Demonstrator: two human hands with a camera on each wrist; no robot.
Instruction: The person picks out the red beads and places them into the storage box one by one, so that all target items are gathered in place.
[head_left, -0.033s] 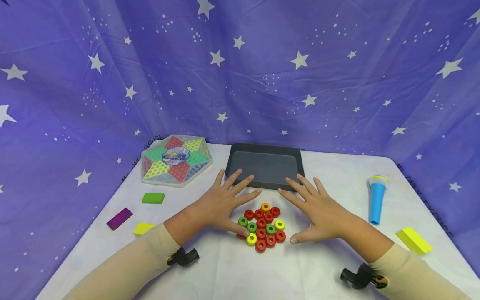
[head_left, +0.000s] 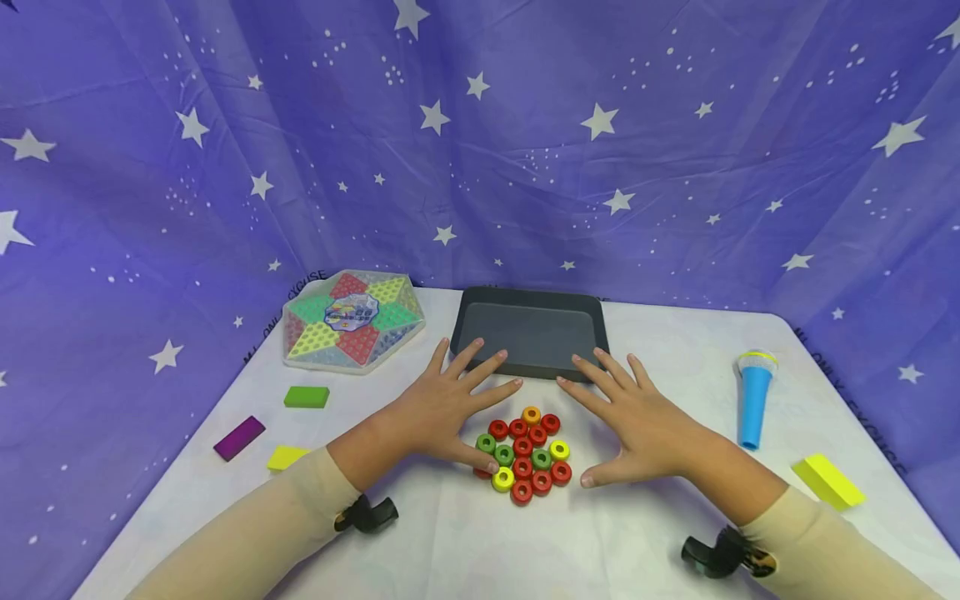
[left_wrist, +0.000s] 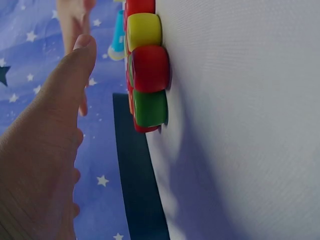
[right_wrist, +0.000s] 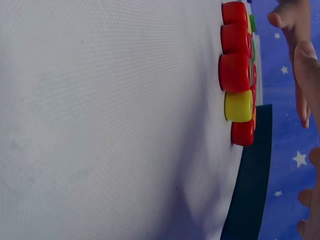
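Both hands hover over the white table with fingers spread, holding nothing. My left hand [head_left: 441, 410] is left of a cluster of ring-shaped beads [head_left: 522, 477] in red, green, yellow and orange. Its thumb overlaps the beads' left edge in the head view, but the left wrist view shows a gap between the thumb [left_wrist: 82, 55] and the nearest red bead [left_wrist: 151, 69]. On the other side is my right hand [head_left: 641, 421], its thumb pointing at the beads. In the right wrist view red beads [right_wrist: 234, 73] and a yellow bead [right_wrist: 238, 106] lie flat on the cloth, apart from that hand.
Beyond the fingertips sits a dark rectangular tray [head_left: 532, 333]. A hexagonal star-board game box [head_left: 352, 321] lies back left. Green [head_left: 306, 397], purple [head_left: 240, 438] and yellow [head_left: 287, 457] blocks are at left. A blue toy microphone [head_left: 754, 404] and another yellow block [head_left: 828, 481] lie right.
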